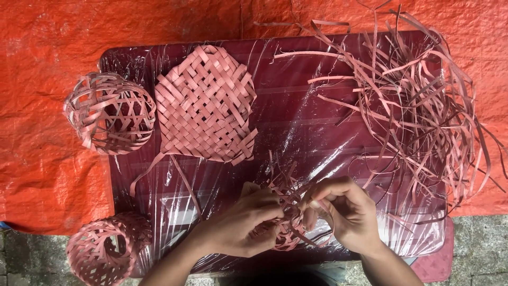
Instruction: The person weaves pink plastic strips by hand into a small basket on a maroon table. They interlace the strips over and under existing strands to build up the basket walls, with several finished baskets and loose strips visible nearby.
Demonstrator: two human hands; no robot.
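Both hands meet over the near edge of the table (317,137): the left hand (246,220) curls around a small pink woven piece (288,222), and the right hand (344,209) pinches what looks like one of its loose strips, though the fingers hide the exact grip. Beyond them lies a flat woven mat (203,103), with a heap of loose strips (423,106) at right, a round open-weave basket (108,112) at the left edge, and another basket (103,251) at lower left.
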